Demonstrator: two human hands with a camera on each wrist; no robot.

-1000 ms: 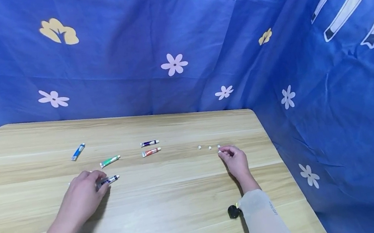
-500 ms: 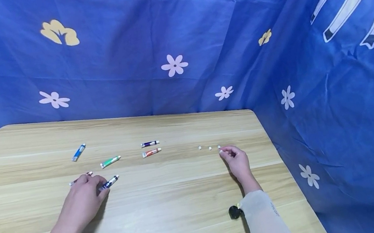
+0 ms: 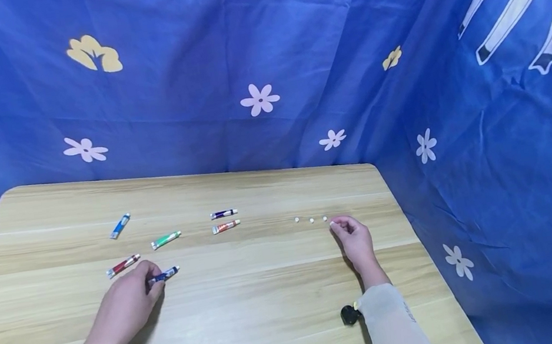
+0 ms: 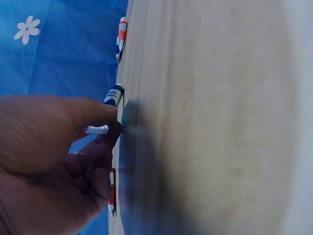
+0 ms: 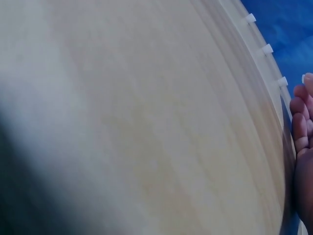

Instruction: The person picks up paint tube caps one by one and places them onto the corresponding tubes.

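Note:
My left hand (image 3: 129, 301) pinches a dark blue paint tube (image 3: 169, 273) between thumb and fingers, low over the table's left half. Its capped end points to the right; the tail is hidden by the fingers. Just beyond that hand lies a red paint tube (image 3: 123, 266), with a green paint tube (image 3: 166, 240) further back. On the right side, my right hand (image 3: 357, 246) pinches a small white cap (image 5: 303, 79) at its fingertips. Beside these fingertips stand three similar small white pieces in a row, the nearest white cap (image 3: 324, 219) almost at the fingers.
A light blue paint tube (image 3: 120, 225) lies at the back left. Near the middle are a purple paint tube (image 3: 223, 214) and an orange-red paint tube (image 3: 226, 227), side by side. A blue patterned curtain (image 3: 178, 91) borders the wooden table (image 3: 256, 323) behind and on the right.
My left hand has drawn slightly toward me with the dark blue tube, uncovering the red tube. My right hand has shifted a little to the right, away from the row of caps.

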